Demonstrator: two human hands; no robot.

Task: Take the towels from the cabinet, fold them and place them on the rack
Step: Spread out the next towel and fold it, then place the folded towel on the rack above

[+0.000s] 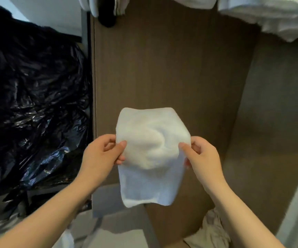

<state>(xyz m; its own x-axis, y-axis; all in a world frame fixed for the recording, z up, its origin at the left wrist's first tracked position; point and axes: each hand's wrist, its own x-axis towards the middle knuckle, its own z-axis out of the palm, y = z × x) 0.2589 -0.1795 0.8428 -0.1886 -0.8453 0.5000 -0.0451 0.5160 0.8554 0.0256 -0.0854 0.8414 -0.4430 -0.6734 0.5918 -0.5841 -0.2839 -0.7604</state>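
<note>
Item 1, left of frame: black plastic bag (33, 104), crumpled and glossy. Not part of the job.

Item 2, lower centre-left: left grip (99, 154), thumb and fingers clamped on the towel's left edge. The fingers behind the cloth are hidden.

Item 3, lower centre: white towel (150, 154), held in the air before the brown wood-grain panel (162, 59) and resting on nothing. Its upper part bulges over towards the person, and a thinner layer hangs below.

Item 4, lower centre-right: right grip (203, 158), pinched on the towel's right edge level with its partner.

Step, as judged: folding, mid-fold. The next move likely calls for squaring the edges and flattening the bulge, then carrying the towel to the rack.

Item 5, bottom right of centre: crumpled pale cloth (210, 230), cut off by the frame. Its kind is unclear.

Item 6, upper right: stacked white linen (269, 15), cut off at the top edge. What it sits on cannot be made out.

Not located: no rack is plainly identifiable. The towel's fold count is hard to tell through blur.
</note>
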